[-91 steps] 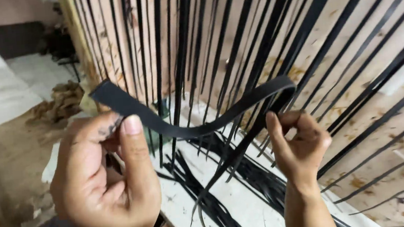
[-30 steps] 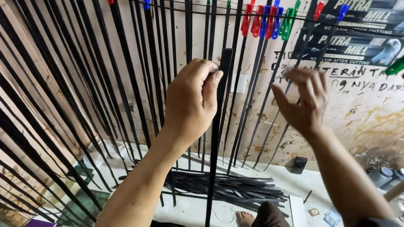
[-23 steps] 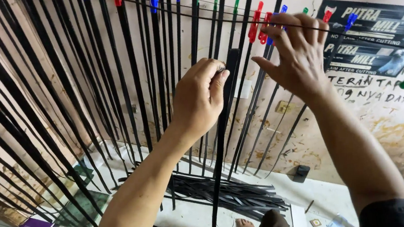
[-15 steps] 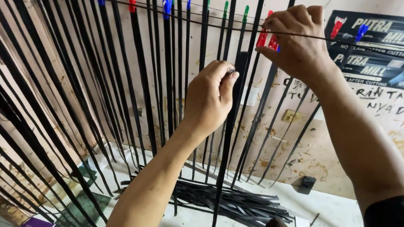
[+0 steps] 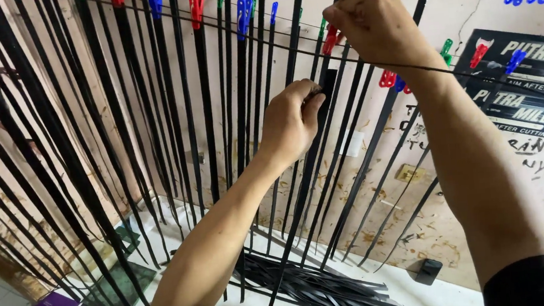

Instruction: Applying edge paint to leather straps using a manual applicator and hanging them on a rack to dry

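Head view: I see a stained wall hung with black strips on a line, above a white table holding a loose pile of strips. My left hand pinches a black strip near its top. My right hand, higher and to the right, is closed around a red peg at the wire; its fingers hide the clip's grip.

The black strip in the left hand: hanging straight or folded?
Hanging straight. The black strip runs in one line from the left hand down to the table; the right hand is at the line above.
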